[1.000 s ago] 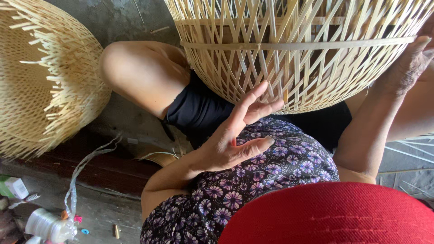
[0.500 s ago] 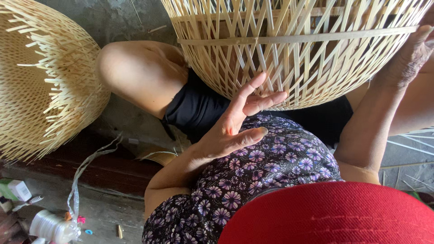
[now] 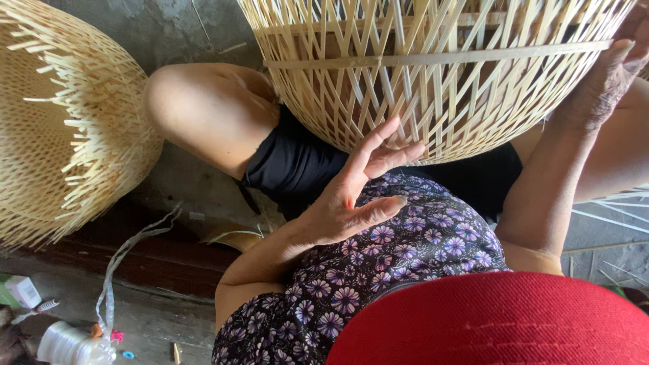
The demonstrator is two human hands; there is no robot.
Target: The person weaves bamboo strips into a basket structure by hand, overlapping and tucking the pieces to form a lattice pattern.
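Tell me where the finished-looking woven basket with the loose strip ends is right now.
In the head view the second bamboo basket lies at the far left, on its side, beside the person's bent knee and apart from both hands.

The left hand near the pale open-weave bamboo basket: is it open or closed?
Open. The left hand has its fingers spread with an empty palm, fingertips close to the pale open-weave bamboo basket; actual contact cannot be told.

The large open-weave basket of pale split bamboo strips looks dry, matt and smooth-faced (its crossing slats faintly satiny). The second, tighter-woven tan bamboo basket ends in rough, splintery strip ends. The red brim of woven cloth is matt and ribbed.
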